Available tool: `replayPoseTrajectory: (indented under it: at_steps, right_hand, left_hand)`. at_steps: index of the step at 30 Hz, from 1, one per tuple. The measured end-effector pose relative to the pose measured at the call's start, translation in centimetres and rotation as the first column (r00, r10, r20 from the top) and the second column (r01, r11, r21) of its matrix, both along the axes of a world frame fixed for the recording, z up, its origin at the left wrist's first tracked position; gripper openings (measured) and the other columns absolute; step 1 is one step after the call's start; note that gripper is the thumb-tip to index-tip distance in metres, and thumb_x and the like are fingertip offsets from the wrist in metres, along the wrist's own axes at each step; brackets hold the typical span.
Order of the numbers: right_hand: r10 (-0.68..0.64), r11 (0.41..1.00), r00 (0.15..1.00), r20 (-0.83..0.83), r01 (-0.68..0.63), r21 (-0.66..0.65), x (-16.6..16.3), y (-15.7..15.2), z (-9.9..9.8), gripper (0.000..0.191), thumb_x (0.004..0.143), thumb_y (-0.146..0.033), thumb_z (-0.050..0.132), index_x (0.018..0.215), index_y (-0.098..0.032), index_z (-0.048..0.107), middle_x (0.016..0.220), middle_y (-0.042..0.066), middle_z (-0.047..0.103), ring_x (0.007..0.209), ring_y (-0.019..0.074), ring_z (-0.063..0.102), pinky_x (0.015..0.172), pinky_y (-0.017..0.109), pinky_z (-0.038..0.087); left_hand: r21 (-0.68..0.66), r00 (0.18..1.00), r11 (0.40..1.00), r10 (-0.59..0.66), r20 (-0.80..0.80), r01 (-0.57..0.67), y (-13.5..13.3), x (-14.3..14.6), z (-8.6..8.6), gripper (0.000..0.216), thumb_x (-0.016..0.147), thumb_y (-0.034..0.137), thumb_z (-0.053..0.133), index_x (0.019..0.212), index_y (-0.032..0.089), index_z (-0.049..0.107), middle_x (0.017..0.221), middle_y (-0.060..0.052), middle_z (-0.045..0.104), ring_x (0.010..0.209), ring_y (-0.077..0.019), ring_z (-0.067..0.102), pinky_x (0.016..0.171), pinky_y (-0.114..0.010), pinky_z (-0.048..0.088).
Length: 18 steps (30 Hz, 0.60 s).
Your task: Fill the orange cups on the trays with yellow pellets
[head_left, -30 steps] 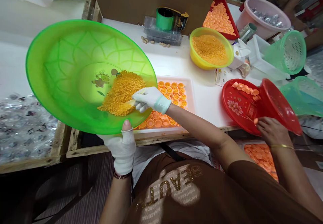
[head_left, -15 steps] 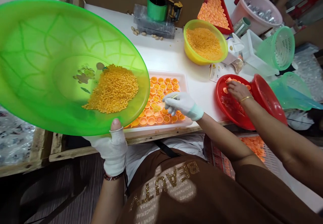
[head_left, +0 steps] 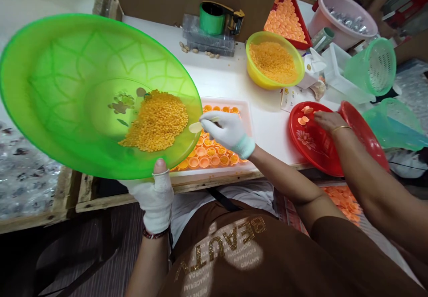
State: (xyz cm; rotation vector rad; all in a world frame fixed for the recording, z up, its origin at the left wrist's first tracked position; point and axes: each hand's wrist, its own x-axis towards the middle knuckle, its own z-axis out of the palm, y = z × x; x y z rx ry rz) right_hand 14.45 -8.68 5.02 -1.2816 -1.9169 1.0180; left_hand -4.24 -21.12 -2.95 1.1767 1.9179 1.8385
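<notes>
My left hand (head_left: 154, 199), in a white glove with the thumb tip bare, grips the near rim of a large green basin (head_left: 67, 65). The basin is tilted, and a heap of small yellow beads (head_left: 158, 123) lies on its right side. Gloved too, my right hand (head_left: 222, 129) pinches a small pale spoon (head_left: 196, 127), whose bowl is at the basin's right rim. Beneath that hand, a white tray (head_left: 245, 109) on the table holds rows of small orange cups (head_left: 202, 151). Some cups contain yellow beads; others look bare inside. Part of the tray is hidden by the basin and my hand.
A yellow bowl (head_left: 299, 72) of orange-yellow grains stands behind the tray. At right, a co-worker's hand (head_left: 329, 121) reaches into a red plate (head_left: 301, 138) with orange pieces. A tape dispenser (head_left: 214, 18) sits at the back, and a pink tub (head_left: 321, 16) stands farther right.
My right hand has moved left and up with the spoon, from over the cups to the basin's rim. The co-worker's hand has shifted right over the red plate. The view has moved slightly.
</notes>
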Motion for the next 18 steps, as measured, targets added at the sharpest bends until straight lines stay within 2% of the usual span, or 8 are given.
replayPoseTrajectory:
  at_steps: [2,4,6,9,11,13,18]
  right_hand:
    - [0.049,0.993,0.998,0.044,-0.043,-0.11,-2.9,1.3,-0.5,0.02,0.096,-0.022,0.056,0.092,-0.016,0.075,0.082,0.003,0.074,0.074,0.0157,0.071,0.071,0.026,0.057]
    - [0.108,0.957,0.993,0.037,-0.094,-0.276,-5.7,2.1,-1.3,0.018,0.095,-0.017,0.055,0.088,-0.016,0.072,0.076,0.003,0.073,0.068,0.0168,0.072,0.064,0.026,0.058]
    - [0.129,0.88,0.99,-0.063,-0.144,-0.453,-7.9,2.5,-2.0,0.017,0.095,-0.014,0.054,0.086,-0.016,0.068,0.071,0.002,0.071,0.06,0.0162,0.071,0.055,0.025,0.058]
    - [0.041,0.75,0.97,-0.241,-0.189,-0.634,-9.4,2.6,-2.1,0.016,0.097,-0.009,0.053,0.086,-0.016,0.063,0.065,0.0,0.067,0.056,0.013,0.068,0.049,0.022,0.057]
    - [-0.053,0.695,0.951,-0.304,-0.184,-0.695,-9.1,2.5,-1.7,0.015,0.099,-0.009,0.055,0.088,-0.015,0.062,0.063,-0.002,0.066,0.054,0.0101,0.066,0.048,0.019,0.057]
    - [-0.116,0.666,0.93,-0.35,-0.188,-0.721,-8.0,2.4,-1.2,0.012,0.101,-0.011,0.058,0.09,-0.014,0.063,0.064,-0.002,0.067,0.053,0.0077,0.063,0.047,0.016,0.055]
    - [-0.119,0.664,0.903,-0.412,-0.236,-0.71,-2.4,1.6,-0.7,0.007,0.098,-0.019,0.068,0.097,-0.012,0.068,0.07,0.0,0.071,0.054,0.0066,0.062,0.045,0.013,0.053]
  left_hand:
    - [-0.015,1.0,1.0,0.0,0.018,0.0,0.0,0.0,0.1,0.072,0.084,0.044,0.077,0.14,0.012,0.044,0.148,-0.025,0.058,0.135,-0.031,0.062,0.119,-0.045,0.047]
    - [-0.011,1.0,1.0,-0.01,0.027,0.011,-0.1,0.1,0.2,0.072,0.084,0.043,0.077,0.141,0.013,0.044,0.148,-0.025,0.057,0.135,-0.0307,0.062,0.119,-0.045,0.047]
    - [-0.005,0.999,1.0,-0.023,0.029,0.023,-0.1,0.0,0.3,0.072,0.085,0.043,0.077,0.141,0.013,0.043,0.15,-0.025,0.056,0.137,-0.0306,0.06,0.119,-0.045,0.047]
    - [-0.001,0.999,1.0,-0.029,0.019,0.029,0.0,0.0,0.3,0.071,0.085,0.043,0.076,0.141,0.013,0.042,0.152,-0.025,0.054,0.141,-0.0307,0.057,0.12,-0.045,0.045]
    - [0.007,0.999,0.999,-0.034,0.025,0.034,0.0,0.0,0.3,0.071,0.085,0.042,0.076,0.141,0.013,0.043,0.152,-0.026,0.053,0.142,-0.031,0.057,0.12,-0.045,0.045]
    - [0.017,0.998,0.999,-0.04,0.041,0.04,0.0,0.0,0.2,0.071,0.085,0.04,0.077,0.141,0.013,0.043,0.152,-0.026,0.054,0.141,-0.0314,0.057,0.12,-0.045,0.046]
    - [0.04,0.998,0.999,-0.033,0.054,0.031,0.0,0.1,0.4,0.072,0.085,0.041,0.079,0.141,0.012,0.044,0.151,-0.026,0.054,0.143,-0.0333,0.056,0.123,-0.048,0.044]
